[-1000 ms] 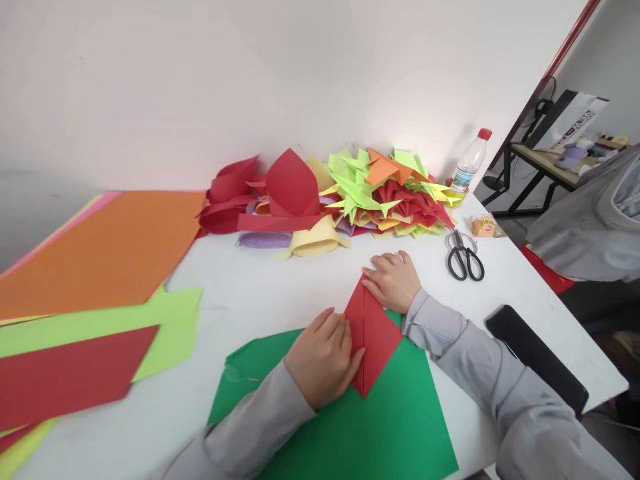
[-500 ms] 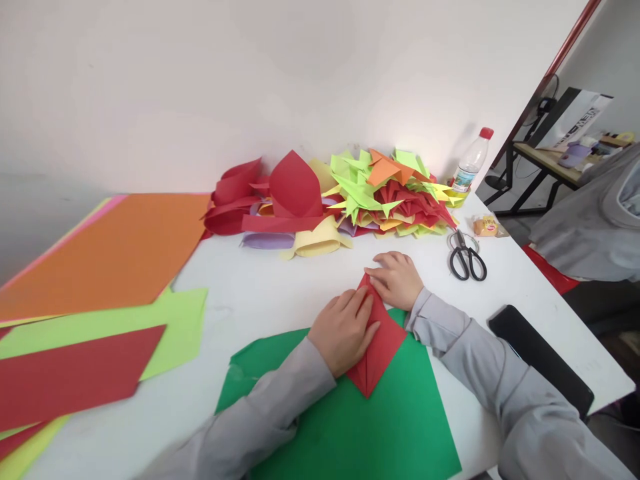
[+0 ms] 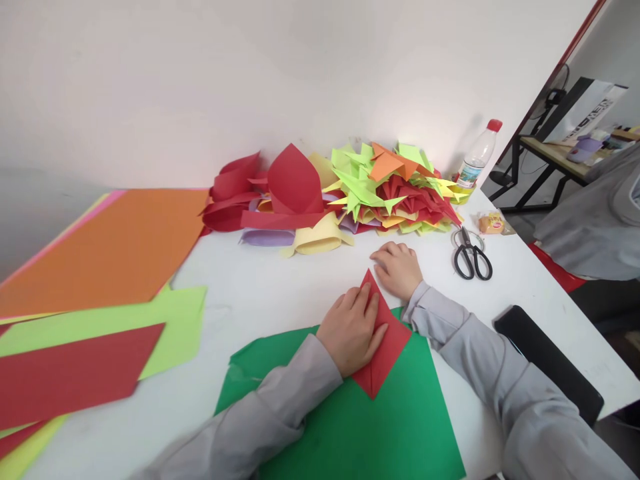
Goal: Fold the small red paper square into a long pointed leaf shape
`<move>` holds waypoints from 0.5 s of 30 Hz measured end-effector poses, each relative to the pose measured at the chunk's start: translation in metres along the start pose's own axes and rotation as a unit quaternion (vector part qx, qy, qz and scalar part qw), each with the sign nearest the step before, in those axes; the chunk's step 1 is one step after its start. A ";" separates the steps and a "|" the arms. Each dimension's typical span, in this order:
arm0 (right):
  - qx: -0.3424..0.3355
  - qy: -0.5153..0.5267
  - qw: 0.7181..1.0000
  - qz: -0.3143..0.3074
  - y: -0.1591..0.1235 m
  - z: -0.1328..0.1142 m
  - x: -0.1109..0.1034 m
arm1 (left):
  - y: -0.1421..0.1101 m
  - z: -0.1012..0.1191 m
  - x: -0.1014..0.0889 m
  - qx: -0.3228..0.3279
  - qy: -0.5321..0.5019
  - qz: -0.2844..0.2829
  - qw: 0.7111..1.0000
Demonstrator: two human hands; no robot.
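A red folded paper [image 3: 393, 337], roughly diamond-shaped with a creased lower tip, lies mostly on a green sheet [image 3: 370, 433]; its top point reaches past the sheet onto the white table. My left hand [image 3: 353, 327] rests flat on the folded paper, fingers stretched over its left half and hiding part of it. Just right of the paper's upper point, my right hand [image 3: 399, 268] lies on the table with fingers bent loosely and apart from the paper. Nothing shows in its fingers.
Coloured sheets [image 3: 110, 253] lie at the left. Folded paper shapes [image 3: 370, 187] are heaped along the wall. A bottle [image 3: 477, 157], black scissors [image 3: 471, 257], a small wrapped snack [image 3: 493, 223] and a long black object [image 3: 547, 360] are on the right. Beyond the table edge a grey sleeve [image 3: 590, 220] shows.
My right hand has come off the paper's upper point and sits slightly to its right. My left hand stays on the paper. The view has shifted a little.
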State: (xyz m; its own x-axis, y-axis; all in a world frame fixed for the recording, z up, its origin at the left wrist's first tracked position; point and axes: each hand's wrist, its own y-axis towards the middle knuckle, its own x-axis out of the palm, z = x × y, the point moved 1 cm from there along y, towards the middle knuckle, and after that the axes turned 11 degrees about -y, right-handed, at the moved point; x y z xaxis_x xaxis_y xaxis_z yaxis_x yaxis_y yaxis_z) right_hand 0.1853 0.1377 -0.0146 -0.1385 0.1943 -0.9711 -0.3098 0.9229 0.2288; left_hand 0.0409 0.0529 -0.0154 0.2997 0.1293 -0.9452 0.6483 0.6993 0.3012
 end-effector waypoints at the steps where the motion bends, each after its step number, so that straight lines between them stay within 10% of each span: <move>1: 0.010 0.014 1.000 -0.010 0.002 0.002 0.000 | 0.000 0.000 0.000 0.000 -0.001 0.000 1.000; 15: 0.000 0.048 0.995 -0.086 0.022 0.009 -0.008 | 0.001 -0.002 0.000 0.014 -0.010 -0.006 1.000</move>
State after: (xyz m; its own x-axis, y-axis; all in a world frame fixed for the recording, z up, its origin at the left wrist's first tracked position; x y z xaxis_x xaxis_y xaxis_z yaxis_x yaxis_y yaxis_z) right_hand 0.1877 0.1596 -0.0026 -0.1734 0.0004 -0.9848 -0.3374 0.9395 0.0598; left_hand 0.0401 0.0553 -0.0150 0.3064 0.1065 -0.9459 0.6715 0.6802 0.2941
